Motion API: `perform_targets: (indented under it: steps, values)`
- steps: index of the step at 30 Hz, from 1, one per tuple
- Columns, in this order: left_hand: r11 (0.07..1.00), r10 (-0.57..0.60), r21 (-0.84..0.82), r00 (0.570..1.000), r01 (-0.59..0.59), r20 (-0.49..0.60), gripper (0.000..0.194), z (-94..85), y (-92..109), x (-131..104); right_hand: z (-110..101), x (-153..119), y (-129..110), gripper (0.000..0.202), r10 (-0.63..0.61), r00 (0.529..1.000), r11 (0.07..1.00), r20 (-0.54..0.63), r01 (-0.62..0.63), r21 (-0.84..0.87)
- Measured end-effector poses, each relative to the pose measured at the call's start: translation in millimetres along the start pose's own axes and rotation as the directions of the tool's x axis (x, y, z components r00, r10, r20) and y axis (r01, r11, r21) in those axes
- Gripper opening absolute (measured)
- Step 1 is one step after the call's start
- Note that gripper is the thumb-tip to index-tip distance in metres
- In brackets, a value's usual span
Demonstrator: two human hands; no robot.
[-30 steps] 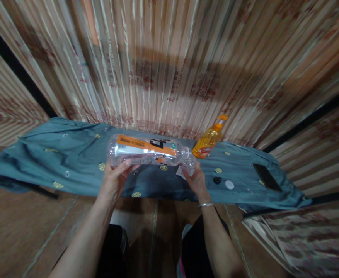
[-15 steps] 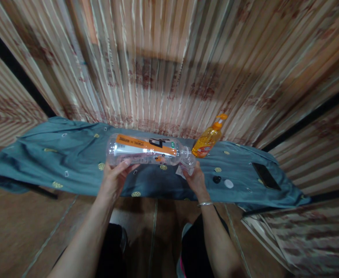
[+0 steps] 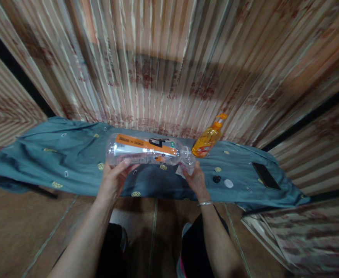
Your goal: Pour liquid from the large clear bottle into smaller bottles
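A large clear plastic bottle (image 3: 143,150) with an orange and silver label lies on its side in the air, its neck pointing right. My left hand (image 3: 115,175) grips it from below near its base. At the neck, my right hand (image 3: 196,177) is closed on a smaller clear plastic bottle (image 3: 189,161) whose mouth meets the large one's mouth. A pale label hangs at the small bottle's lower side. Whether any liquid passes between the two cannot be made out.
An orange pump bottle (image 3: 206,141) stands behind my right hand. A black cap (image 3: 217,179), a white cap (image 3: 229,183) and a dark phone (image 3: 265,175) lie rightward on the teal cloth (image 3: 79,154). A pleated curtain (image 3: 157,69) hangs behind.
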State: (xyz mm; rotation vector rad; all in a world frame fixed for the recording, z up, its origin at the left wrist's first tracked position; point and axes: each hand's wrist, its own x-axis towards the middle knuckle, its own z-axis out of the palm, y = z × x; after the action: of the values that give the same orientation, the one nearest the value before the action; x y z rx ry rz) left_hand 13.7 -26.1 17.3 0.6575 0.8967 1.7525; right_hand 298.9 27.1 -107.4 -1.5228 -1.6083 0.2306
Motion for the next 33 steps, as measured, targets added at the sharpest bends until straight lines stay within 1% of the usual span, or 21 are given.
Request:
perform_targets:
  steps: [3,11,22,28,33]
  values:
    - [1.0,-0.006,-0.01,1.0,0.006,-0.003,0.055,-0.1,-0.2,-0.2,0.6,0.1,0.5,0.039,-0.009,1.0,1.0,-0.007,0.009,0.007]
    - [1.0,0.011,0.007,1.0,-0.011,0.017,0.054,-0.5,-0.9,0.6,0.7,0.2,-0.2,0.04,0.022,1.0,1.0,0.004,-0.022,0.0]
    - [1.0,-0.001,-0.017,1.0,0.001,-0.003,0.052,0.8,0.1,-0.3,0.0,0.3,-0.9,0.039,0.007,1.0,1.0,0.007,-0.007,0.017]
    - [1.0,-0.003,-0.003,1.0,0.003,0.001,0.054,0.4,0.5,-0.4,-0.3,0.0,-1.2,0.037,0.016,1.0,1.0,0.004,-0.016,0.003]
    - [1.0,0.002,-0.004,1.0,-0.002,0.006,0.055,-0.2,-0.4,-0.2,-1.1,-0.1,-1.6,0.04,0.007,1.0,1.0,0.008,-0.007,0.005]
